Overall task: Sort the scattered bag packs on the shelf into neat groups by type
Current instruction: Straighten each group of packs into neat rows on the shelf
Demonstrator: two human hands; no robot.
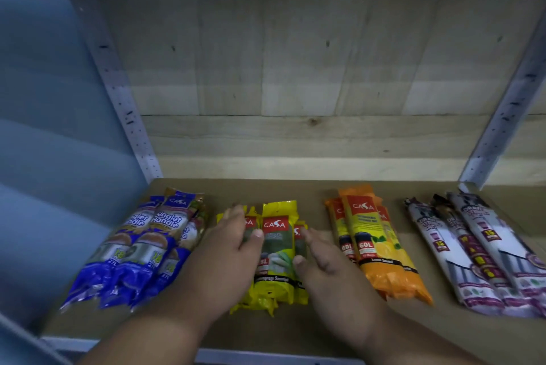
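Both forearms reach in from below. Left hand (233, 242) palm down, fingers spread flat on left side of yellow packs (276, 249); right hand (323, 261) open, edge against their right side. Neither clamps. Yellow packs lie mid-shelf (319, 332), between blue packs (141, 246) and orange packs (378, 249); white packs (478, 252) far right.

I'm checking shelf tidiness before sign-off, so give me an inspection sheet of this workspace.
Surface: brown shelf board, mostly bare in front.
Job's things: four groups side by side: blue packs, yellow packs, orange packs, white packs.
Clutter: nothing seen.
Grippers: left hand and right hand flank the yellow packs, fingers touching them.
Cables: nothing seen.
Surroundings: wooden back panel, metal uprights at both sides.
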